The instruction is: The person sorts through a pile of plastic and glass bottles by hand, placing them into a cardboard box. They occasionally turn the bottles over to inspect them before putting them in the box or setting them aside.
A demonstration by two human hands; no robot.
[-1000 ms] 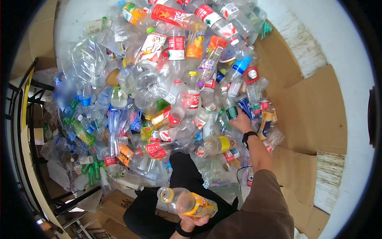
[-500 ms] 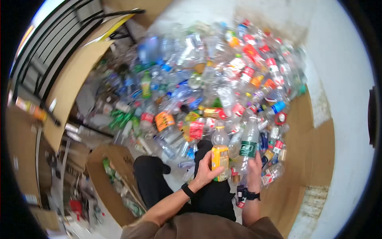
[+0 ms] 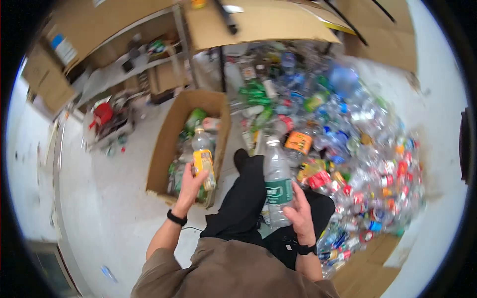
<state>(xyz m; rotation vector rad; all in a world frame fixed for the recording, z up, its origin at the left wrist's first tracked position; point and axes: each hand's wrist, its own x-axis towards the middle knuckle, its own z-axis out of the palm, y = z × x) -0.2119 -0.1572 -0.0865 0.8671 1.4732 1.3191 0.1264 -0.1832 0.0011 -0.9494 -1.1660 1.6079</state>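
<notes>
My left hand [image 3: 191,187] is closed on a clear plastic bottle with a yellow label [image 3: 203,161], its thumb lying across the label. That bottle is upright, slightly tilted, over a cardboard box [image 3: 161,149] of bottles. In my right hand [image 3: 300,212] is a clear plastic bottle with a green label [image 3: 279,191], held upright in front of my lap. The fingers behind it are partly hidden. Just beyond it lies a bottle with an orange label [image 3: 298,142], at the near edge of a large pile of bottles [image 3: 348,107].
A cardboard-covered table [image 3: 258,22] stands at the back, with a shelf [image 3: 119,67] to its left. A container holding a red object [image 3: 103,114] sits on the floor at left. A flattened cardboard sheet [image 3: 370,270] lies at lower right.
The view has turned left, bringing the cardboard box nearer the middle. My left hand has carried the yellow-labelled bottle leftward over the box. The green-labelled bottle stays in my right hand.
</notes>
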